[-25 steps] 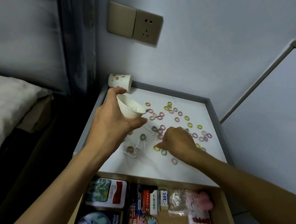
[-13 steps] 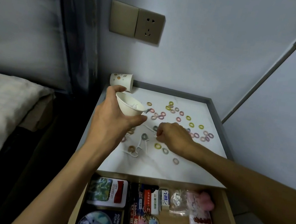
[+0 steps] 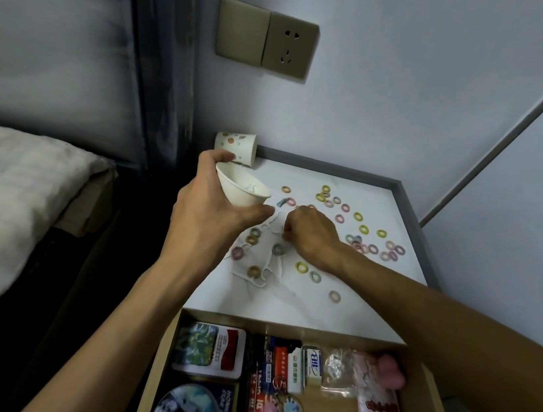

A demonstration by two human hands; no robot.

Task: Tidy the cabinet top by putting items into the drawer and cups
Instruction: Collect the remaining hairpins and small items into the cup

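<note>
My left hand (image 3: 209,211) grips a white paper cup (image 3: 243,190), tilted toward the right above the cabinet top (image 3: 302,300). My right hand (image 3: 311,235) hovers just right of the cup with its fingers curled and pinched together over the white surface; what they pinch is hidden. Several small coloured rings (image 3: 363,229) lie scattered over the top, and a few white floss picks (image 3: 266,272) lie among them near the left side. A second dotted paper cup (image 3: 236,146) stands at the back left corner.
The open wooden drawer (image 3: 433,407) below the top holds tins, boxes, packets and keychains. A grey raised rim (image 3: 416,221) edges the cabinet on the right and back. A bed (image 3: 6,191) lies to the left, a wall socket (image 3: 289,47) above.
My right hand moved from the rings near the front up and left toward the cup. The left hand with the cup stayed roughly in place.
</note>
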